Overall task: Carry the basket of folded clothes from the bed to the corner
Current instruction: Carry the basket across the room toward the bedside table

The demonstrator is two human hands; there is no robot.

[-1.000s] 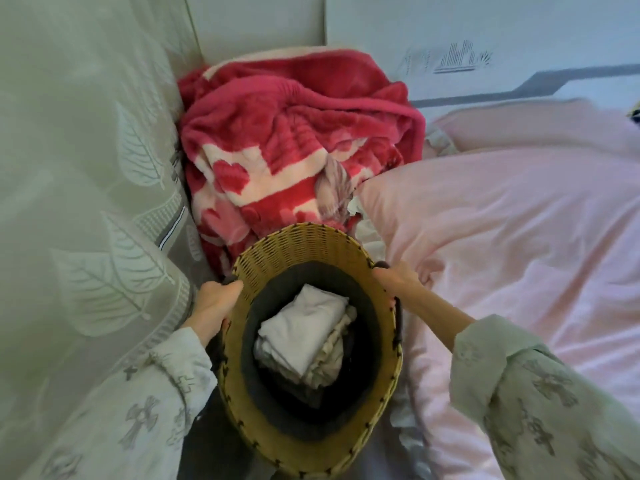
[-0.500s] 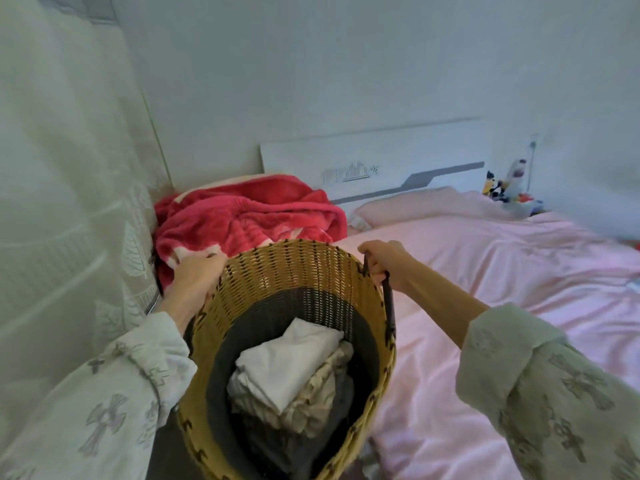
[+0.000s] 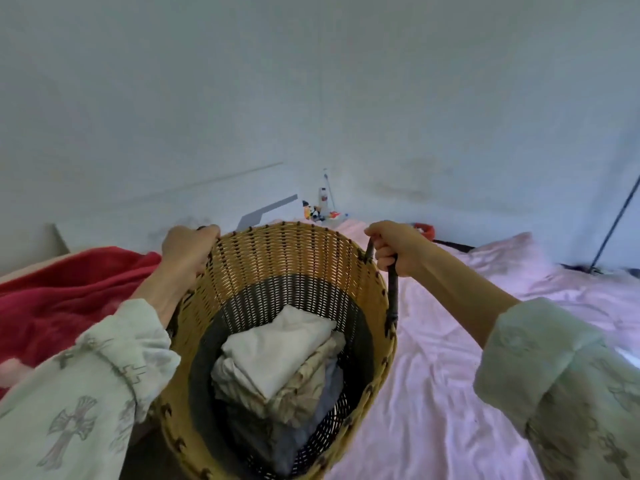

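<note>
left hand [image 3: 188,249]: fingers curled over the basket's left rim, closed on the rim or a handle there; the handle itself is hidden by the hand
right hand [image 3: 398,249]: fist clamped round the dark handle [image 3: 392,292] on the basket's right side, knuckles up
sleeves: pale green, grey cross print, pushed back off both wrists
basket [image 3: 287,258]: tan woven wicker with a dark lower band inside, held between the 2 hands, mouth tilted toward the camera; its underside is out of view, so cannot tell if it touches the bed
folded clothes [image 3: 277,355]: stack down in the basket bottom, white piece on top, beige and grey layers under it
bed [image 3: 450,375]: pink sheet, wrinkled, right of and under the basket
red blanket [image 3: 69,292]: bunched on the bed, left of the basket, behind the left forearm
toys [image 3: 317,213]: small colourful cluster at the far bed edge by the wall, too small to identify
wall [image 3: 311,81]: plain pale, fills the upper half
</note>
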